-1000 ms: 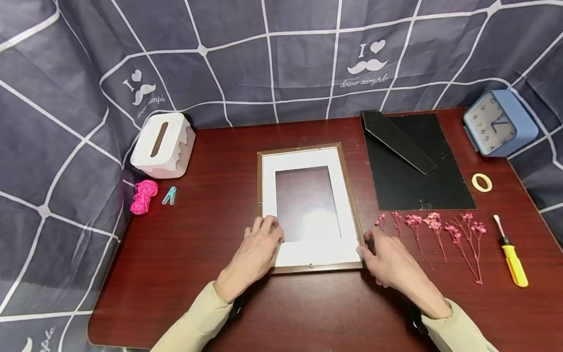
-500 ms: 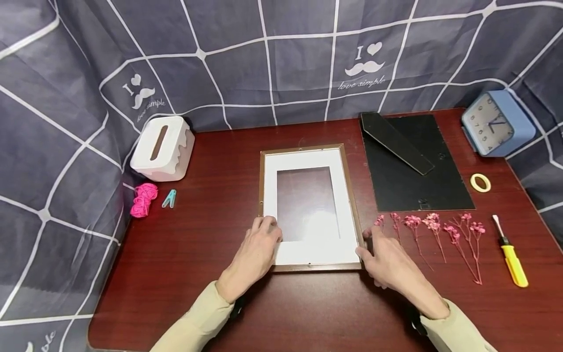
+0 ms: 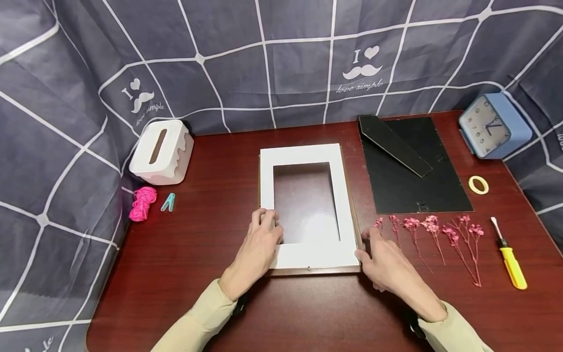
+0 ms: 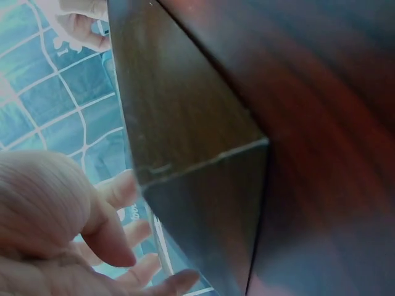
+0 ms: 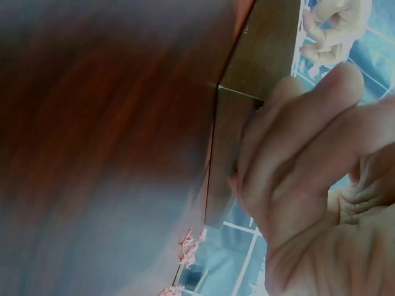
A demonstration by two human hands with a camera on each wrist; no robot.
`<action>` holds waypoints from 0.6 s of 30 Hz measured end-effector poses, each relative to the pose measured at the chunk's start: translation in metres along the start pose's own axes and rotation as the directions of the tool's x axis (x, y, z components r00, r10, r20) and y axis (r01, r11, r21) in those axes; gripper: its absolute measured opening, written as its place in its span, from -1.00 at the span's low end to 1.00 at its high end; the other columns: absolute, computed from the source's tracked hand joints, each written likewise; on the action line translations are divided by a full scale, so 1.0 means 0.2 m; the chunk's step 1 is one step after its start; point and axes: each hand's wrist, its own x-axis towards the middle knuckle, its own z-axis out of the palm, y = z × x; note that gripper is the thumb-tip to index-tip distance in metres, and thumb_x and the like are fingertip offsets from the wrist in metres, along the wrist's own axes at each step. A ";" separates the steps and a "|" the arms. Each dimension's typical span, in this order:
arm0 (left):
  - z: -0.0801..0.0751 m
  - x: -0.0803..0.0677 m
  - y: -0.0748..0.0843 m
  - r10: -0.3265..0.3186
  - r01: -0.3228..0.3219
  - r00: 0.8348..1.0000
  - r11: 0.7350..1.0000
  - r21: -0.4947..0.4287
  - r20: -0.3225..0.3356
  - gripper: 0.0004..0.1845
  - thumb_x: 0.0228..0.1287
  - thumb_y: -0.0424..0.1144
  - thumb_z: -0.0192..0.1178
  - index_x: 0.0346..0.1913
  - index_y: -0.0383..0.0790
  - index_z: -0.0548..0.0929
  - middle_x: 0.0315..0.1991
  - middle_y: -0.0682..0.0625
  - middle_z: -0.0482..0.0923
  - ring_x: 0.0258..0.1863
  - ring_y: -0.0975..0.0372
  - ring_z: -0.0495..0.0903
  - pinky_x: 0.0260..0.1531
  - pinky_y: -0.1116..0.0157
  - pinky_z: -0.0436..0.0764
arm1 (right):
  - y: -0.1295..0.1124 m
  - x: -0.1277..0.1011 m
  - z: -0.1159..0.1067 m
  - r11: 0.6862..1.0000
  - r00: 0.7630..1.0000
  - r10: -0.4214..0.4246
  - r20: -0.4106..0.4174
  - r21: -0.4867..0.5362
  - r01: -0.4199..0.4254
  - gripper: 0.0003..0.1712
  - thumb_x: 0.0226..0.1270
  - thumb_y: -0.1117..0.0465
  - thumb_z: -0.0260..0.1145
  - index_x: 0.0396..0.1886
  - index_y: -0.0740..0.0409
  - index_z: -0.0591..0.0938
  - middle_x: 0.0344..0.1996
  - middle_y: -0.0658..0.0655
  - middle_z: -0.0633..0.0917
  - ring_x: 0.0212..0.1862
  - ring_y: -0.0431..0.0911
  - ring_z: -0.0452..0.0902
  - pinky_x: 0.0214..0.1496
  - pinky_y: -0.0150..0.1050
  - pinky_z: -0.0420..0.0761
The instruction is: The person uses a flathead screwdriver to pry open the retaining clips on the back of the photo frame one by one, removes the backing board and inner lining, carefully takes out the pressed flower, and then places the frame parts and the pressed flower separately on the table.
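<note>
A brown wooden picture frame (image 3: 288, 272) lies on the table, a white mat (image 3: 316, 254) with a rectangular opening over it. The mat's far edge now hides the frame's far rail. My left hand (image 3: 258, 244), fingers bent, pinches the mat's left strip near the lower left corner; its fingertips are partly hidden. At the lower right corner my right hand (image 3: 387, 259) grips the frame's side, thumb close to the mat's edge. In the right wrist view, curled right fingers (image 5: 296, 145) lie against the frame's outer side (image 5: 234, 132). The left wrist view shows the other frame corner (image 4: 191, 166).
Right of the frame lie a black backing board (image 3: 413, 190) with a stand (image 3: 393, 144), pink dried flowers (image 3: 431, 227), a yellow screwdriver (image 3: 512, 266), a tape ring (image 3: 478, 185) and a blue clock (image 3: 497, 127). At left are a tissue box (image 3: 162, 154), pink yarn (image 3: 142, 203) and a clip (image 3: 168, 202).
The white mat has risen from inside the frame and now covers its far rail and most of its sides. Both hands stay nearly in place; the head view has tilted slightly.
</note>
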 end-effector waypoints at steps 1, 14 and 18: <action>0.00 0.00 0.00 0.005 -0.005 1.000 1.000 0.004 -0.015 -0.67 -0.05 -0.69 0.40 -0.49 -0.17 0.64 0.06 -0.16 0.51 0.20 -0.20 0.45 0.04 -0.05 0.83 | 0.00 0.00 0.00 1.000 1.000 0.001 0.002 -0.001 -0.001 -0.52 0.65 0.19 0.22 0.35 0.34 0.32 -0.66 0.12 0.62 -0.78 -0.17 0.55 -0.63 -0.19 0.61; -0.10 -0.06 0.03 -0.540 0.361 0.838 0.653 -0.666 -0.075 -0.51 0.21 -0.69 0.24 0.21 -0.40 0.68 0.28 -0.31 0.59 0.15 -0.08 0.74 0.02 0.33 0.88 | -0.01 0.00 0.00 1.000 1.000 0.008 0.013 -0.004 -0.008 -0.51 0.66 0.19 0.24 0.38 0.31 0.32 -0.66 0.12 0.61 -0.76 -0.16 0.55 -0.58 -0.20 0.61; -0.15 -0.11 0.06 -0.636 0.522 0.732 0.295 -0.801 0.243 -0.39 0.29 -0.56 0.39 0.40 -0.34 0.55 0.12 -0.31 0.76 -0.05 0.02 0.86 -0.11 0.47 0.87 | 0.00 0.00 0.00 1.000 1.000 0.022 0.015 0.021 -0.022 -0.52 0.67 0.19 0.25 0.38 0.28 0.33 -0.62 0.12 0.60 -0.75 -0.14 0.56 -0.61 -0.19 0.63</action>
